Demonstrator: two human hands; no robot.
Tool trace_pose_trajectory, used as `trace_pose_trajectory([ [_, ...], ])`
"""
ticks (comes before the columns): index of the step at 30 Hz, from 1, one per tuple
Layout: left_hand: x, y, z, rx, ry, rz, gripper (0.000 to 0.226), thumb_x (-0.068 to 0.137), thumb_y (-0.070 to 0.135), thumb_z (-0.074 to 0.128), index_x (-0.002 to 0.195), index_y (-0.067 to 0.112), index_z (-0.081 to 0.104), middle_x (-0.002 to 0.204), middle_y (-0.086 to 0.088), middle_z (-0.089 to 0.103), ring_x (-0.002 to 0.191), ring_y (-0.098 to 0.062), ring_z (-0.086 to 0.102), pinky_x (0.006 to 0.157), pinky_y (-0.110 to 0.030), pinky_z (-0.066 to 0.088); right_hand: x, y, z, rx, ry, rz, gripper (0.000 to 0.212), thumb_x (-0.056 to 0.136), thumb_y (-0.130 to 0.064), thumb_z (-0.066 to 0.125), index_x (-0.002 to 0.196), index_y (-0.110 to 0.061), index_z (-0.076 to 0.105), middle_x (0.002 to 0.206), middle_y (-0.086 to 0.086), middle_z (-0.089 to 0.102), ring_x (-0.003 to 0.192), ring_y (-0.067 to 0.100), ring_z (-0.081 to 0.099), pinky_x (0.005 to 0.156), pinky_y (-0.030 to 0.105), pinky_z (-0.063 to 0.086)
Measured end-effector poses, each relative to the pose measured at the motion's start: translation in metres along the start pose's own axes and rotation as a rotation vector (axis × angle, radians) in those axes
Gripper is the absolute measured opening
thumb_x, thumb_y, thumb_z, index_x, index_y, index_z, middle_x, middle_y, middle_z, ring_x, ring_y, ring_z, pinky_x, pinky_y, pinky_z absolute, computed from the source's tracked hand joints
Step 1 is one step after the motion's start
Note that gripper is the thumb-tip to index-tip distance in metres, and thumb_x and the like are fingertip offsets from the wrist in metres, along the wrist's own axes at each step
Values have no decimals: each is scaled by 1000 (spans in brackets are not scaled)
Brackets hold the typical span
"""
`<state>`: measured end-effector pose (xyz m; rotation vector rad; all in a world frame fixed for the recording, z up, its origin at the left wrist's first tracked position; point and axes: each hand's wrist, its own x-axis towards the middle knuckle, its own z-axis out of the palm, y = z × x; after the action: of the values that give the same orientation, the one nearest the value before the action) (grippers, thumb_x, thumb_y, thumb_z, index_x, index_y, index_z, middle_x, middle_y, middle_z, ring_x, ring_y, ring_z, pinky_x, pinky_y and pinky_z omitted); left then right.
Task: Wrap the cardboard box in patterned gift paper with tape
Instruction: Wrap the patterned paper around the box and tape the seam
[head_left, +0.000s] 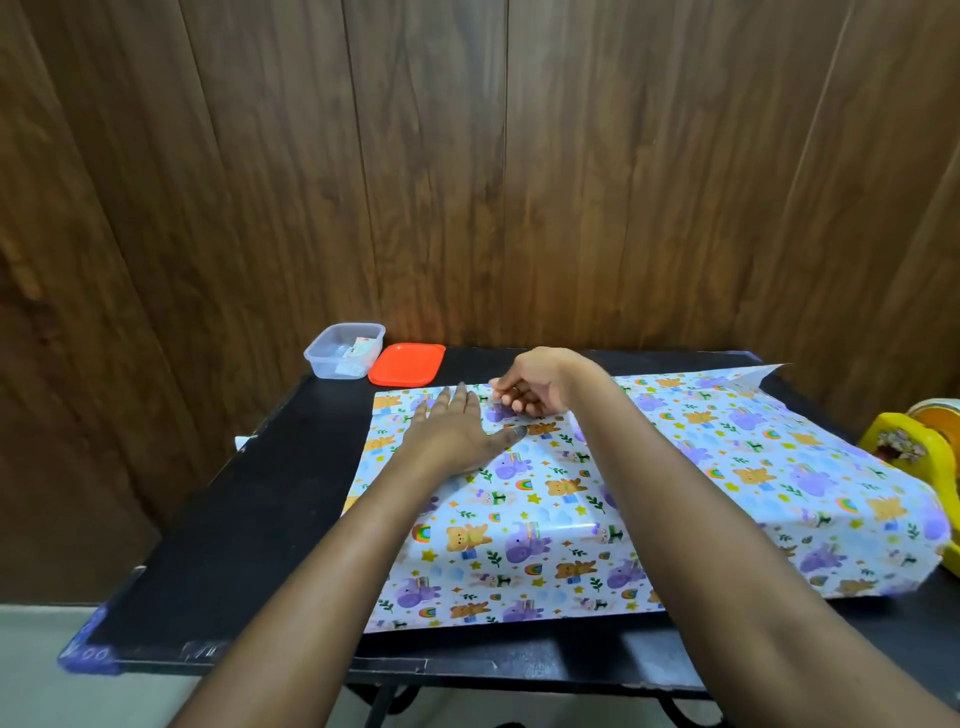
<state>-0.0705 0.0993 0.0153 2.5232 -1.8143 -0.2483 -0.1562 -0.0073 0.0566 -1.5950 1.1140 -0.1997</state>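
- At the upper left of the black surface, against the wood-panelled wall, you have a clear plastic tub standing open.
- Inside the tub lie a few small pale packets or slips; one carries a label with red and green marks, but the print is too small to read.
- The tub's orange lid lies flat just to the right of it, touching or nearly touching its side.
- At the right edge of the frame sits a yellow tape dispenser, partly cut off; no writing on it is legible.
- The patterned gift paper covers the centre and right of the surface, printed with bears, purple hippos, rainbows, stars and leaves; it bears no readable words.
- The cardboard box itself is hidden; the paper rises in a glossy hump over it at the centre right, and its far right corner curls up.
- Your left hand lies palm down on the paper near its upper left corner, fingers spread flat, thumb out to the right.
- Your right hand hovers just beyond it at the paper's far edge, its fingers curled in and the tips pinched together; whether they grip a bit of tape or the paper's edge cannot be told.
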Motion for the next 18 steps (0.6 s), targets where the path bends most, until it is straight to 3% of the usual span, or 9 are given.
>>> trace_pose_trajectory([
  [7,-1,-7,-8,-28,-82,24,92,87,68,30,150,10,-4,157,-2,-14,145,-18,-10,116,-42,-3,9,-15,13,-128,-2,117,32,99,-12,38,69,-11,48,38,-2,45,49,7,29,46,18,21],
  [11,0,-6,-8,40,-77,11,91,86,71,23,150,13,-3,157,0,-13,144,-18,-15,114,-45,-11,16,-22,19,-263,16,181,35,98,-13,37,66,-8,48,59,1,38,51,9,27,48,20,23],
  [18,0,-7,-6,85,-82,15,93,85,73,18,150,11,-4,157,-2,-15,142,-17,-21,111,-48,-17,14,-26,21,-405,44,227,34,95,-8,42,62,-5,51,57,3,39,47,9,28,44,20,25],
])
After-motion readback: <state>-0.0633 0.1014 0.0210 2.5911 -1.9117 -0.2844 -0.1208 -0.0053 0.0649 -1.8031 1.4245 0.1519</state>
